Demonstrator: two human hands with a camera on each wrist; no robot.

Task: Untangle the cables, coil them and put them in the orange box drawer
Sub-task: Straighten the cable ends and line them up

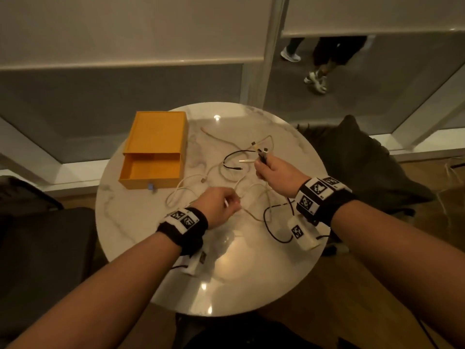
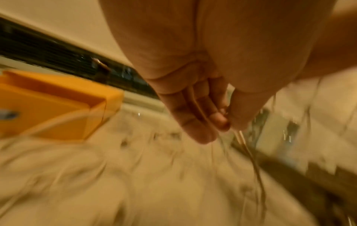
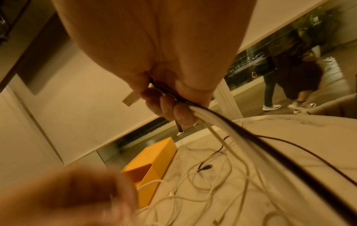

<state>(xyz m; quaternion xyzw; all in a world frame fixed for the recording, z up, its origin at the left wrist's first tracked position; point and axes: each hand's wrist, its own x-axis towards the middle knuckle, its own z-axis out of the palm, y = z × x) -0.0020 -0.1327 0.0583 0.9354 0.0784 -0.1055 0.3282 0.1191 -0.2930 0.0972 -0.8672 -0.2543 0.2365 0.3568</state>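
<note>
Several white cables [image 1: 191, 190] and a black cable [image 1: 232, 157] lie tangled on the round marble table [image 1: 141, 222]. My right hand [image 1: 264, 165] is raised over the tangle and grips a bundle of cable ends, black and white, with plugs sticking out past the fingers [image 3: 168, 107]. The black cable [image 3: 270, 152] and white cables [image 3: 218, 134] trail down from that fist to the table. My left hand [image 1: 232, 202] pinches a white cable strand between thumb and fingertips [image 2: 220, 120] near the table's middle. The orange box [image 1: 158, 137] stands at the back left, its drawer [image 1: 151, 172] pulled out and empty.
A dark cushioned seat [image 1: 364, 167] stands right of the table and another dark seat [image 1: 37, 235] to the left. Behind the glass wall a person's legs [image 1: 324, 64] pass by. A black cable loop [image 1: 274, 222] hangs near the right wrist.
</note>
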